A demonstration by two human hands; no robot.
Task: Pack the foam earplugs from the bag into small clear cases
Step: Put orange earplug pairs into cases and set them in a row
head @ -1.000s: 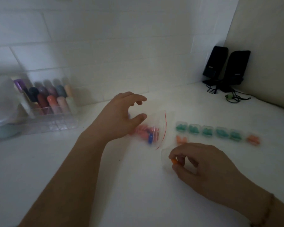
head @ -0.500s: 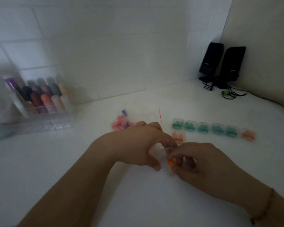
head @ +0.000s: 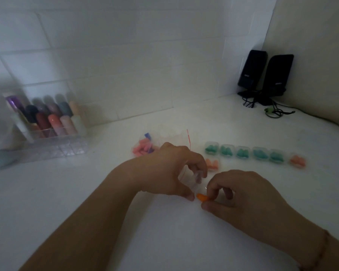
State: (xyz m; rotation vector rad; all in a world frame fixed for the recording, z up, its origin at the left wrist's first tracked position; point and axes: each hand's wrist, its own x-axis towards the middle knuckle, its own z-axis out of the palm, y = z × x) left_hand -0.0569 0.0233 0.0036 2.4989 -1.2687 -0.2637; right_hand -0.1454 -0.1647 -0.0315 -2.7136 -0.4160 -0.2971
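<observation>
Lifted slightly, orange earplug [head: 202, 197] sits pinched between right fingers [head: 209, 193].

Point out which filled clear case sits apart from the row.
The small clear case of orange earplugs, nearer than the row's teal cases, just beyond the left hand.

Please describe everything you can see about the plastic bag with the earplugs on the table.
The bag is clear, thin plastic with a red line near its right end. It lies flat on the white table, behind the left hand, which hides its front edge. Pink earplugs and something purple are bunched in its left end; the rest looks empty. Whether the hand touches it is unclear.
</observation>
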